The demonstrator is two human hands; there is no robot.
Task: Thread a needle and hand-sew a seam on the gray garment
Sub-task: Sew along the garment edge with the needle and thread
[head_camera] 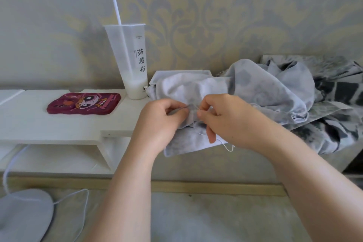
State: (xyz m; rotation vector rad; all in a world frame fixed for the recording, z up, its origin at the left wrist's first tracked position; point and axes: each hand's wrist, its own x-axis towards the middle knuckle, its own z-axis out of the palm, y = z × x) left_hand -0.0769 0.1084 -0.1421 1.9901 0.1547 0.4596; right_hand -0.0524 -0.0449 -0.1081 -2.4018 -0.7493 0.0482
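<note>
At frame centre the gray garment (265,88) is pinched by the left hand (163,118) and right hand (227,118), a needle (185,106) is glimpsed between them, white thread (228,148) is trailed below, so threading is judged done, the seam unfinished.

A strip of bare white shelf (39,124) lies open between the red phone case (84,103) and the left hand (159,122). Behind it the tall cup (133,65) (straw (117,11) rising well above the rim) stands just beside the gray garment (255,88), which heaps across the right side. Lower left, 1 white cable (83,212) trails over the floor.
</note>
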